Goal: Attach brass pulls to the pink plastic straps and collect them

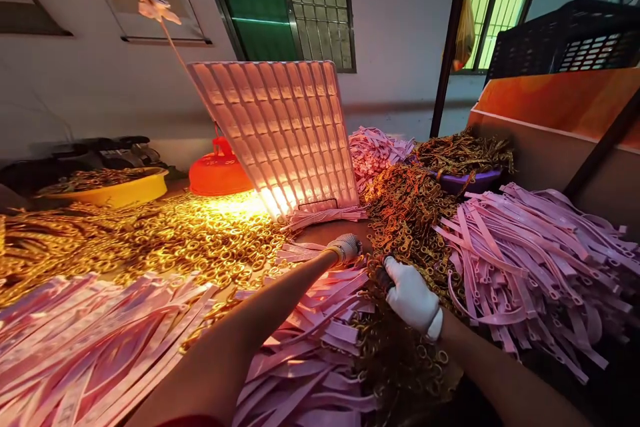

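Note:
My left hand (346, 248), in a pale knit glove, is reached forward over the middle of the table, beside a heap of gold metal clasps (410, 203). Its fingers look curled in; whatever they hold is hidden. Close by on the right, my right hand (413, 297) wears a white glove, its fingers closed near a dark thing I cannot make out. Beneath and around it lie more gold clasps and rings. Pink straps (313, 347) with metal ends spread below my left forearm.
A ridged pink panel (280, 127) leans upright behind my hands. An orange-red lamp (220, 170) lights gold rings (225, 240) at left. More pink straps lie in a left pile (100, 347) and right pile (540, 253). A yellow basin (120, 192) and purple basin (470, 181) hold metal pieces.

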A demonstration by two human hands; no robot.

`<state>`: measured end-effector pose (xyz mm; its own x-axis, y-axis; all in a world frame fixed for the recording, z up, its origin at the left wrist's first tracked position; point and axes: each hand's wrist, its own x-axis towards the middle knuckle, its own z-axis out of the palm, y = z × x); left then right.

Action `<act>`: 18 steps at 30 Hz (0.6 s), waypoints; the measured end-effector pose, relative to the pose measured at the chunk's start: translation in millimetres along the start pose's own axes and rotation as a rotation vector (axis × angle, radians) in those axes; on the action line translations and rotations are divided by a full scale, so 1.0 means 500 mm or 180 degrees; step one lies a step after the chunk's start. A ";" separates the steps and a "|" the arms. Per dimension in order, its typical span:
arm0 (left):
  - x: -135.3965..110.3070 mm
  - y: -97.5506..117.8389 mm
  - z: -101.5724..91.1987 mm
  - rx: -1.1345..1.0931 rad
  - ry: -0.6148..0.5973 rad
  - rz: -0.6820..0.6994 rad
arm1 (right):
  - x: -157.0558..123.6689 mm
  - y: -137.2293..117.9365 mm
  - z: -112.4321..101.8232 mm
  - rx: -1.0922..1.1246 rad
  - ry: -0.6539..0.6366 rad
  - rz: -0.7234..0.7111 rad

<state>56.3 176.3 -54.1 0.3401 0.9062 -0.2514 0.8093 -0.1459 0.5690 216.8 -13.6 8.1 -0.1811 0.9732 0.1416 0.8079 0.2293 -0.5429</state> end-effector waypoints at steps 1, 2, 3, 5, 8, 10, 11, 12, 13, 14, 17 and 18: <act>0.003 0.002 0.002 -0.0087 -0.0045 -0.0082 | 0.000 0.000 0.000 -0.0037 -0.0033 0.0023; 0.003 0.002 0.001 -0.0206 -0.0086 -0.0169 | 0.000 0.001 0.000 -0.0075 -0.0059 0.0067; 0.001 -0.002 -0.002 -0.0345 -0.0120 -0.0245 | 0.002 0.003 0.000 -0.0107 -0.0081 0.0123; -0.008 -0.016 -0.016 -0.0652 -0.0171 -0.0340 | 0.006 0.010 0.001 -0.0133 -0.0076 0.0233; -0.036 -0.039 -0.055 -0.1162 -0.0188 -0.0414 | 0.011 0.020 0.004 -0.0062 -0.0014 0.0264; -0.063 -0.043 -0.086 -0.1499 -0.0101 -0.0387 | 0.011 0.022 0.006 0.0020 0.0058 0.0172; -0.081 -0.040 -0.100 -0.1661 -0.0021 -0.0335 | 0.010 0.021 0.007 0.0058 0.0114 0.0081; -0.102 -0.034 -0.111 -0.1812 0.0057 -0.0259 | 0.008 0.018 0.007 0.0093 0.0194 -0.0033; -0.127 -0.025 -0.119 -0.1950 0.0122 -0.0160 | 0.006 0.014 0.008 0.0132 0.0280 -0.0166; -0.157 -0.015 -0.122 -0.2063 0.0151 -0.0054 | 0.004 0.007 0.008 0.0172 0.0350 -0.0297; -0.261 0.017 -0.106 -0.2251 0.0054 0.0216 | -0.008 -0.022 0.006 0.0274 0.0345 -0.0557; -0.297 0.026 -0.095 -0.2288 0.0034 0.0264 | -0.012 -0.034 0.004 0.0273 0.0283 -0.0589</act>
<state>-6.5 58.6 27.7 0.3791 0.9078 -0.1795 0.2646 0.0795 0.9611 203.0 -23.6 14.9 -0.2685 0.9101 0.3157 0.7141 0.4080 -0.5688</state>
